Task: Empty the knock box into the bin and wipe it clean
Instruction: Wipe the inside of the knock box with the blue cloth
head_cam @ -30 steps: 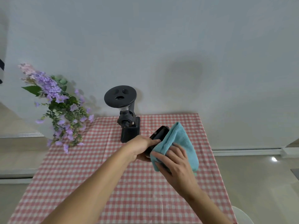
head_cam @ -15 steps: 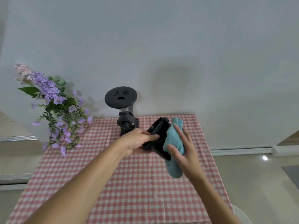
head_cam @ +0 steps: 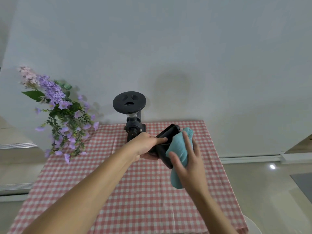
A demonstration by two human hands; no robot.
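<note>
A black knock box (head_cam: 164,146) is held tilted above the table, its opening facing up and left. My left hand (head_cam: 145,144) grips its rim, thumb over the edge and into the opening. My right hand (head_cam: 187,162) presses a folded teal cloth (head_cam: 179,149) flat against the box's right outer side, fingers spread over it. The cloth's lower end hangs below the box. The bin is not in view.
A black coffee grinder (head_cam: 132,119) stands at the table's far edge against the wall. Purple artificial flowers (head_cam: 60,114) lean at the far left. The table carries a red-and-white checked cloth (head_cam: 135,191). A white round object (head_cam: 253,225) shows at the bottom right.
The box has tipped more upright and its opening now shows. My right hand slid the cloth from over the box's top down onto its right side.
</note>
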